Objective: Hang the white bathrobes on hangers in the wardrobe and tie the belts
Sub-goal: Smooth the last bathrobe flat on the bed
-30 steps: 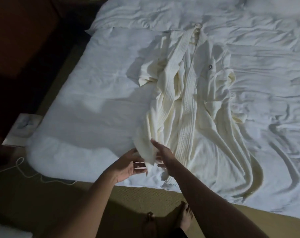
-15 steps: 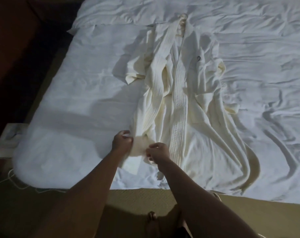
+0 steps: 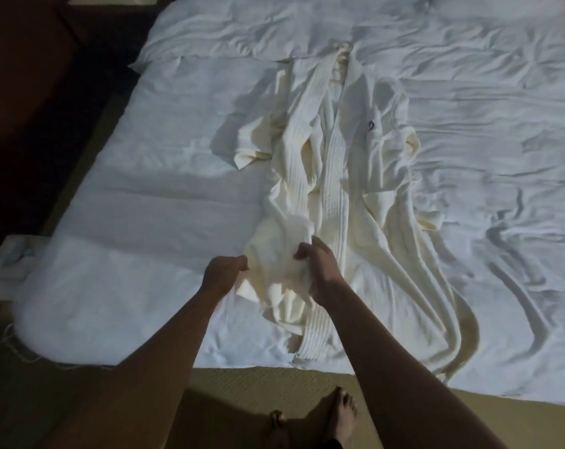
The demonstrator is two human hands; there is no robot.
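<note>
White bathrobe (image 3: 333, 176) lies spread lengthwise on the rumpled bed (image 3: 145, 189), collar at the far end, hem toward me. My left hand (image 3: 224, 275) and right hand (image 3: 320, 270) both have fingers curled, each gripping a bunch of the robe's lower front fabric. My bare feet are on the tan floor (image 3: 274, 384).

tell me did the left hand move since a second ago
Yes. The left hand went from open beside the bathrobe hem to gripping it, moving further up over the bed, away from its near edge.
</note>
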